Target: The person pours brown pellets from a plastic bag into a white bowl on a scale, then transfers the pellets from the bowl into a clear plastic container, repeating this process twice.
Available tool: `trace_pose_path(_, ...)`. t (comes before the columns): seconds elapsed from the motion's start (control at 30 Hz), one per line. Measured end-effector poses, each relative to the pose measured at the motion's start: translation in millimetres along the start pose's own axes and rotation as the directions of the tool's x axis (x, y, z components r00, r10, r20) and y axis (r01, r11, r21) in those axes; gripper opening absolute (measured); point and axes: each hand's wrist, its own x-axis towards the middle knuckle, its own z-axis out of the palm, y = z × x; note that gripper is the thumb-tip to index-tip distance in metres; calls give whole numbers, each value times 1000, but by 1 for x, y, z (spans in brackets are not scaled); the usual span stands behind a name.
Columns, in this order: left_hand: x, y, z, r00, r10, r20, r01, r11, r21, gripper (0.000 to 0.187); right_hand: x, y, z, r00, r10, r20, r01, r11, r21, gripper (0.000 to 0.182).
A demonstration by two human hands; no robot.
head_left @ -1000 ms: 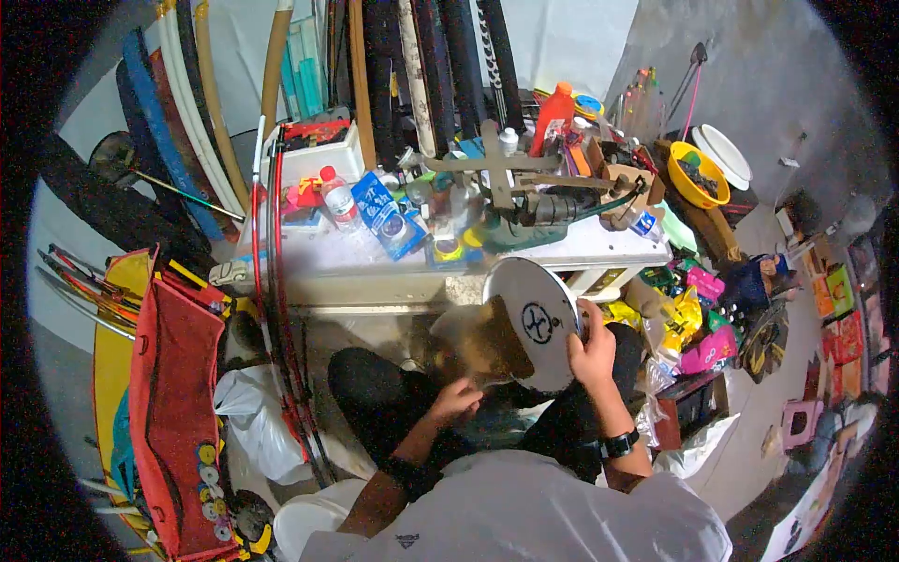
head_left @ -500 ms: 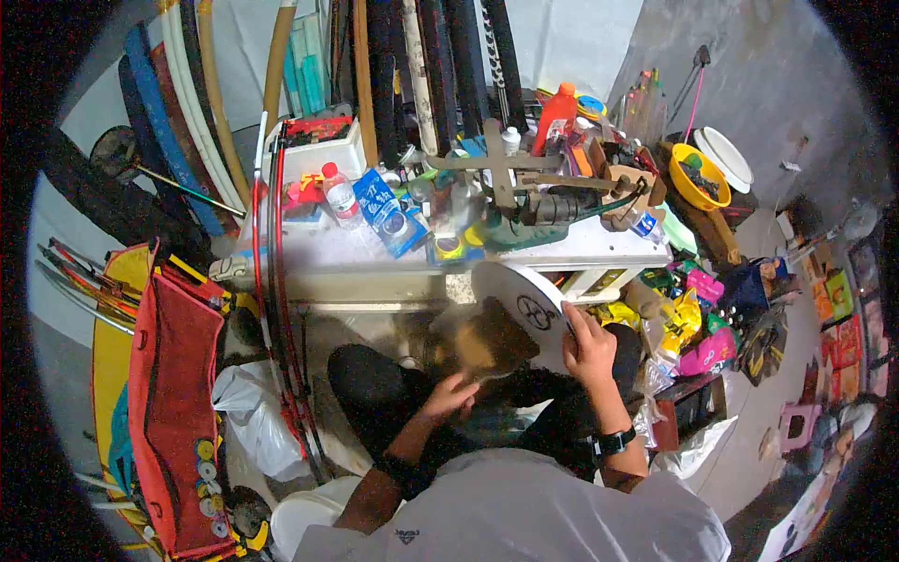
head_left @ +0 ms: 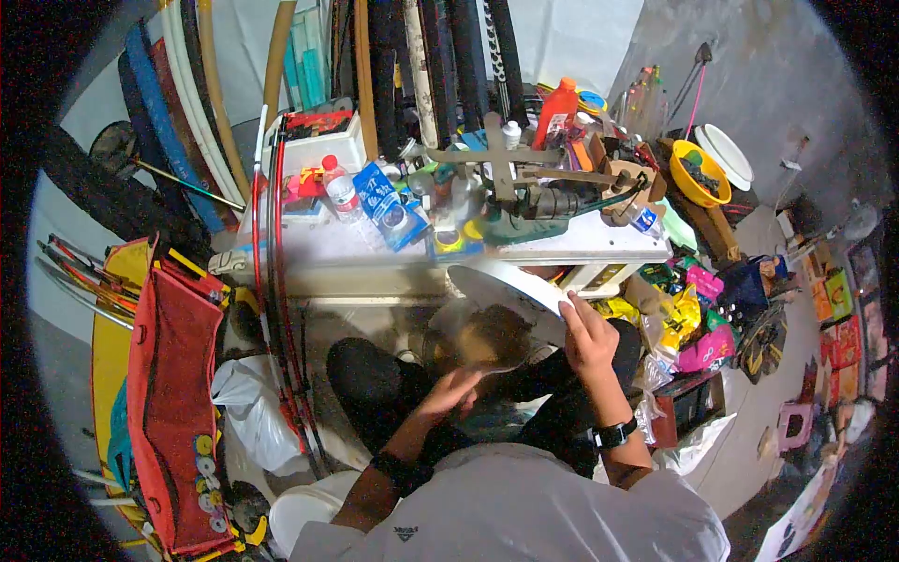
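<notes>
A white round lid (head_left: pixel 506 284) is tilted in front of the table, and my right hand (head_left: pixel 590 347) grips its right edge between thumb and fingers. Under the lid and partly hidden by it sits a round, dark-rimmed container (head_left: pixel 524 328) with a brownish, blurred inside. My left hand (head_left: pixel 454 391) is closed on this container's near rim, low between the knees. Both lie just short of the front edge of the white table (head_left: pixel 375 281).
On the table are a blue packet (head_left: pixel 389 214), a red-capped bottle (head_left: pixel 340 190), an orange-red bottle (head_left: pixel 556 114) and a metal vise-like tool (head_left: pixel 543 201). Thin red and black rods (head_left: pixel 274 234) stand left, beside a red bag (head_left: pixel 178 403). Colourful packets (head_left: pixel 684 323) pile up right.
The white lid has tipped flatter and shifted slightly left over the container, so its black ring mark no longer shows. The container has tilted a little in my left hand.
</notes>
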Motion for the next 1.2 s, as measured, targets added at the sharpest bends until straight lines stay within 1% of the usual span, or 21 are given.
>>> trace_pose_path(0.07, 2, -6, -3, 1000, 29, 11, -29, 999, 13, 35, 4, 2, -1, 999, -17, -37, 17, 1000, -9, 48)
trace_pose_path(0.13, 11, -17, -11, 999, 18, 29, -18, 1000, 9, 36, 15, 4, -8, 971, -193, -140, 193, 981, -10, 41)
trace_pose_path(0.2, 11, -18, -13, 999, 8, 46, -9, 1000, 6, 36, 26, 0, -15, 959, -217, -181, 221, 975, -1, 35)
trace_pose_path(0.27, 10, -16, -14, 996, 64, 60, -66, 997, 37, 38, 31, 0, -16, 947, -226, -228, 239, 970, 33, 31)
trace_pose_path(0.3, 8, -13, -14, 996, 70, 60, -72, 997, 37, 38, 32, 0, -17, 945, -231, -231, 244, 969, 30, 31)
trace_pose_path(0.37, 1, -7, -12, 999, -19, 36, 18, 999, 30, 34, 30, -4, -19, 959, -213, -185, 229, 971, 71, 29)
trace_pose_path(0.4, -3, -2, -10, 999, -18, 34, 17, 999, 28, 34, 30, -5, -19, 959, -214, -185, 231, 970, 72, 29)
trace_pose_path(0.5, -10, -2, -7, 1000, -10, 24, 9, 1000, 19, 28, 28, -11, -17, 953, -255, -166, 266, 963, 49, 31)
trace_pose_path(0.57, -7, -15, -9, 991, 87, 99, -76, 990, -116, 22, 30, -11, -15, 945, -282, -166, 290, 957, 20, 30)
trace_pose_path(0.6, -7, -16, -8, 991, 85, 101, -73, 991, -116, 22, 32, -9, -13, 934, -312, -173, 316, 949, -9, 29)
trace_pose_path(0.67, -8, -16, -8, 988, 103, 115, -78, 976, -205, 20, 30, -2, -10, 954, -231, -193, 233, 972, -11, 26)
trace_pose_path(0.73, -1, -41, -14, 990, 107, 90, -87, 974, -208, 19, 29, 8, -9, 964, -132, -229, 149, 987, 59, 27)
trace_pose_path(0.8, -1, -47, -17, 990, 127, 65, -111, 972, -206, 19, 26, 17, -7, 951, 85, -298, -63, 995, 83, 30)
trace_pose_path(0.83, -2, -50, -19, 984, 164, 72, -147, 968, -205, 19, 27, 30, -4, 920, 133, -369, -44, 970, 241, 34)
trace_pose_path(0.87, -5, -50, -20, 977, 200, 78, -181, 962, -203, 20, 30, 30, -8, 880, 344, -327, -145, 851, 505, 34)
trace_pose_path(0.93, -12, -53, -24, 981, 184, 57, -165, 955, -245, 21, 43, 39, -20, 716, 625, -312, -447, 753, 483, 38)
trace_pose_path(1.0, -21, -46, -25, 986, 162, 40, -144, 946, -290, 23, 71, 54, -23, 535, 817, -214, -516, 517, 683, 42)
trace_pose_path(1.03, -28, -39, -25, 991, 137, -4, -134, 961, -243, 23, 78, 65, -17, 443, 889, -114, -503, 352, 789, 40)
trace_pose_path(1.07, -34, -33, -25, 992, 114, -50, -121, 973, -195, 24, 95, 66, -18, 316, 947, 58, -533, 127, 837, 44)
trace_pose_path(1.13, -41, -23, -27, 986, 156, -64, -165, 972, -169, 24, 123, 67, -27, 333, 838, 433, -661, -120, 741, 47)
trace_pose_path(1.2, -44, -21, -32, 976, 202, -82, -212, 967, -141, 24, 131, 95, 7, 346, 769, 537, -668, -200, 716, 54)
